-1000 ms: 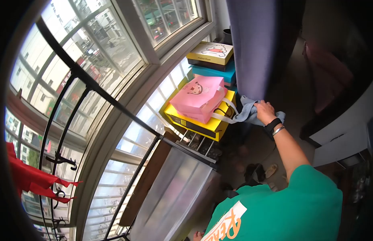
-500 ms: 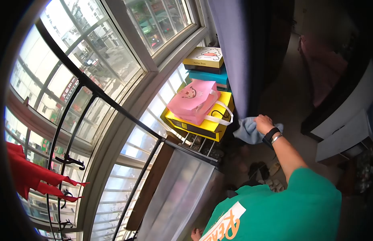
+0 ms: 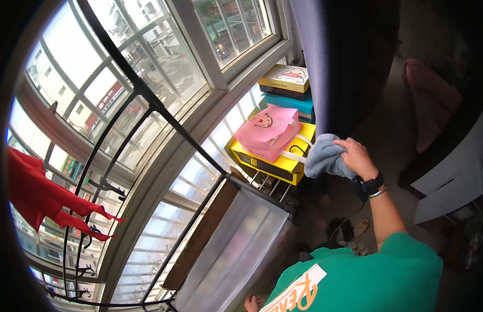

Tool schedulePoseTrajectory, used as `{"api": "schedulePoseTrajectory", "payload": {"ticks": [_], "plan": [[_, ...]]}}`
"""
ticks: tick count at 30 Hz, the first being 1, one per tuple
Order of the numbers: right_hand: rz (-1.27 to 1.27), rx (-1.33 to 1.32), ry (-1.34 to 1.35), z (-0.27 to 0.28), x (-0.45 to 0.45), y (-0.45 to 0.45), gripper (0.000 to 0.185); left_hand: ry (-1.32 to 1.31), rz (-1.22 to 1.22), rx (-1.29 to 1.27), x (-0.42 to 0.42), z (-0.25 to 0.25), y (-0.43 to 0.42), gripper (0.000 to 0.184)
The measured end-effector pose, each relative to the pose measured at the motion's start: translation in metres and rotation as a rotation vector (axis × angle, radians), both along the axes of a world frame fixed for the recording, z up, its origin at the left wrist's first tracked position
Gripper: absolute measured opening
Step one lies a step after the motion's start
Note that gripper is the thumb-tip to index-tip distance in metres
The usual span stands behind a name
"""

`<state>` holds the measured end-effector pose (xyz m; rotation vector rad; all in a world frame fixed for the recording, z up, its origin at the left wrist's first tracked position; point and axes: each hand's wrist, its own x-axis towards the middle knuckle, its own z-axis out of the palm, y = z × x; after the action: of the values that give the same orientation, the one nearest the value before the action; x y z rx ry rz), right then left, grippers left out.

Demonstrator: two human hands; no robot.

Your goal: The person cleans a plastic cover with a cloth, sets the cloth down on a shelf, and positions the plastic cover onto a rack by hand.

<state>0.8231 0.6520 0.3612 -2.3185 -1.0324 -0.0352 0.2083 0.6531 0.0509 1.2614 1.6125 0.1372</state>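
My right hand [image 3: 360, 158], with a dark band and a bracelet at the wrist, is closed on a bunched grey-blue cloth [image 3: 327, 157]. The cloth hangs in front of the dark curtain, close to the right side of a yellow box [image 3: 286, 169]. On that box lies a pink bag [image 3: 267, 135] with white handles; the cloth overlaps one handle in view, and whether they touch I cannot tell. At the bottom edge, my left hand [image 3: 253, 302] peeks out beside the green shirt. Most of it is hidden, so its grip cannot be made out.
Behind the bag, a yellow-and-white box [image 3: 284, 78] rests on teal boxes [image 3: 288, 101]. A black metal rack [image 3: 174, 123] runs along the barred window, with red cloth [image 3: 49, 195] at left. A translucent cover [image 3: 231, 249] stands below. Shoes [image 3: 345, 231] lie on the floor.
My right hand has raised the cloth, which now shows more fully beside the yellow box. The view has shifted, so the window and boxes sit further right.
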Motion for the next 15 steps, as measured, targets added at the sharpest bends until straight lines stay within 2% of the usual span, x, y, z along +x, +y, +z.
{"api": "schedulePoseTrajectory", "payload": {"ticks": [2, 5, 8, 9, 14, 15], "plan": [[0.045, 0.153, 0.008, 0.011, -0.009, 0.013, 0.038, 0.055, -0.038, 0.067, 0.006, 0.018, 0.0, 0.038], [0.085, 0.368, 0.005, 0.01, -0.022, 0.035, 0.039, -0.205, 0.309, 0.043, -0.033, -0.069, -0.011, 0.043], [0.181, 0.448, 0.006, -0.001, -0.032, 0.058, 0.042, -0.316, 0.394, 0.043, -0.056, -0.093, -0.037, 0.042], [0.211, 0.473, 0.014, -0.005, -0.036, 0.063, 0.042, -0.235, 0.332, 0.044, -0.074, -0.114, -0.038, 0.04], [0.237, 0.623, 0.306, -0.022, -0.037, 0.096, 0.042, -0.142, 0.416, -0.036, -0.071, -0.096, -0.083, 0.04], [0.239, 0.72, 0.48, -0.024, -0.033, 0.104, 0.042, -0.131, 0.424, -0.044, -0.07, -0.093, -0.087, 0.039]]}}
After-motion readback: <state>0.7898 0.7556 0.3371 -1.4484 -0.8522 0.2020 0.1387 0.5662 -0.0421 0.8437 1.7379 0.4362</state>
